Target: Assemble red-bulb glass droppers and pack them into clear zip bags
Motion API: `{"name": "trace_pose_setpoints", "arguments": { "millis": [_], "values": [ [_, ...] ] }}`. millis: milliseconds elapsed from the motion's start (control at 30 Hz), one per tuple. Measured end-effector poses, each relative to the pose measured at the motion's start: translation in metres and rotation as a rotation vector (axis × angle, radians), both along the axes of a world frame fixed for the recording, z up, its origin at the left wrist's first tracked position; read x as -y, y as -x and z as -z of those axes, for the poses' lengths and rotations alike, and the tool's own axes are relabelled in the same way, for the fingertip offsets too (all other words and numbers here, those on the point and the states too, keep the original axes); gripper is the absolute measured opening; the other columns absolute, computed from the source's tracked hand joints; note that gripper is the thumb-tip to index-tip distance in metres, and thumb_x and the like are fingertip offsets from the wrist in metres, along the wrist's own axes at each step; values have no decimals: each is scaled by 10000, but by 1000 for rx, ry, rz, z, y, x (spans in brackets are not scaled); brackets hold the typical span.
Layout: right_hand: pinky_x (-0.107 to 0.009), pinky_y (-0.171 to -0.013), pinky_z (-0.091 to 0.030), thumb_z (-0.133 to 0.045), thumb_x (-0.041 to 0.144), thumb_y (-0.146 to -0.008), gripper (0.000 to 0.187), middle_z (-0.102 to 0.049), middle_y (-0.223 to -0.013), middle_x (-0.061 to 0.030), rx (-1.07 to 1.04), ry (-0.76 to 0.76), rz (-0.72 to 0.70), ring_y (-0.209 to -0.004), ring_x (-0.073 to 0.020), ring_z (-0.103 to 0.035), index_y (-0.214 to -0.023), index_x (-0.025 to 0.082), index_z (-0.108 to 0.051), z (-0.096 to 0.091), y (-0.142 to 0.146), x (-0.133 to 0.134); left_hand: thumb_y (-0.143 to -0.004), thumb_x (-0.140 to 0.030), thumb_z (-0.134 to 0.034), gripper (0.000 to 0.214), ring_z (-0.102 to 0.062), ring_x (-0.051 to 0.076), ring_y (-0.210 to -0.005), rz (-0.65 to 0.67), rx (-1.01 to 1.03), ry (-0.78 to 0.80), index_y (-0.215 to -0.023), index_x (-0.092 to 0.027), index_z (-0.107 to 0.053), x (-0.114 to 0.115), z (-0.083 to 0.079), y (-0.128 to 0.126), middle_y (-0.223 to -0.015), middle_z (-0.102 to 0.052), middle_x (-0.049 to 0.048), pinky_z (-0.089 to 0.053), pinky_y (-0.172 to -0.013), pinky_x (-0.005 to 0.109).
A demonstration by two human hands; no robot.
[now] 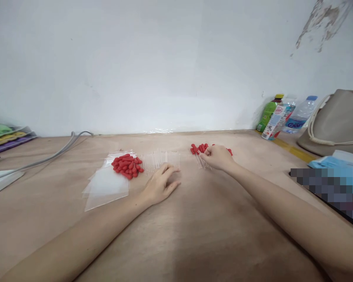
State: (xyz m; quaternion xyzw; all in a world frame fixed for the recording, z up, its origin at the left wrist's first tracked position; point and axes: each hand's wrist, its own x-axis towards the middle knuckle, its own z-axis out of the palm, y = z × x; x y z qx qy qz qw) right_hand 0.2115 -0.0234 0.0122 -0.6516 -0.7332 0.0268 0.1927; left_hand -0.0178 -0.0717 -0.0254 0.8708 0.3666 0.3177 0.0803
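Note:
My left hand [161,184] rests on the table with fingers curved and apart, holding nothing. Just beyond it lies a row of thin clear tubes [154,161]. Left of the tubes, a heap of red rubber bulbs [128,166] sits on a stack of clear plastic bags [106,186]. My right hand [219,156] is closed in a pinch on a dropper at a group of red-bulbed droppers [197,149], whose clear stems point toward me. More red bulb ends show behind and right of that hand, which partly hides them.
Bottles [269,113] and a carton [275,121] stand at the back right, beside a grey bag [337,121]. A blue packet [326,161] and a blurred-out dark device [326,192] lie at right. A grey cable [59,150] and a colourful tray [11,137] are at left.

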Motion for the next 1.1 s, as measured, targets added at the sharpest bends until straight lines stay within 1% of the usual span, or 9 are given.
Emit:
{"name": "trace_pose_setpoints", "arguments": {
  "millis": [67,200,333,433,600,667,800,933,1100],
  "values": [
    [-277,-573,-318,-416,302,-760,289,-617,-627,-53,47,-20,112,-637,-184,-553,-579,181,-606,5,5,-12,-821,-251,-477,185,-510,116,-672,23,-34,19,-985,-193,-539,-1,0,1,-920,-516,47,-451,-634,254],
    [-335,-672,-329,-410,308,-761,276,-631,-700,-78,139,-46,160,-712,-220,-566,-642,174,-621,17,14,-25,-818,-245,-479,132,-515,114,-649,24,-46,16,-891,-177,-566,-2,1,2,-838,-535,35,-434,-616,247],
    [-367,-703,-315,-401,326,-771,295,-631,-706,-93,189,-38,150,-706,-228,-567,-673,160,-624,23,12,-27,-814,-230,-486,120,-523,117,-668,27,-53,48,-877,-170,-569,-3,0,1,-801,-547,29,-429,-619,241],
    [-384,-723,-299,-382,362,-793,336,-633,-706,-99,201,-75,131,-704,-231,-565,-694,151,-623,23,12,-24,-817,-234,-482,122,-512,127,-667,20,-76,61,-859,-170,-577,-3,-1,-1,-745,-547,21,-418,-607,241],
    [-400,-794,-263,-374,376,-818,337,-646,-778,-97,186,-130,23,-759,-222,-571,-779,154,-626,21,37,-19,-819,-253,-482,136,-507,131,-663,13,-77,60,-821,-171,-590,-4,-2,-1,-720,-546,19,-412,-600,243],
    [-396,-794,-273,-390,389,-809,336,-650,-827,-108,158,-88,6,-809,-233,-572,-793,156,-631,21,52,-20,-819,-251,-481,135,-506,130,-662,10,-80,61,-822,-173,-591,-4,-2,-1,-721,-548,17,-412,-604,246],
    [-401,-801,-296,-437,445,-771,365,-652,-869,-130,97,74,35,-847,-256,-578,-821,151,-648,20,76,-26,-819,-246,-483,129,-508,131,-668,12,-84,66,-820,-176,-591,-3,-1,0,-728,-552,17,-418,-615,248],
    [-413,-795,-316,-468,392,-751,328,-646,-925,-150,74,152,66,-849,-264,-586,-865,146,-651,18,85,-34,-820,-238,-480,125,-511,129,-668,15,-76,62,-822,-174,-587,-4,0,0,-726,-546,15,-418,-618,244],
    [-403,-770,-338,-488,327,-737,265,-652,-928,-144,59,209,65,-834,-262,-597,-844,154,-658,17,89,-38,-821,-230,-478,116,-510,130,-679,17,-100,70,-826,-169,-577,-5,-1,0,-740,-542,17,-416,-623,241]
  ]
}}
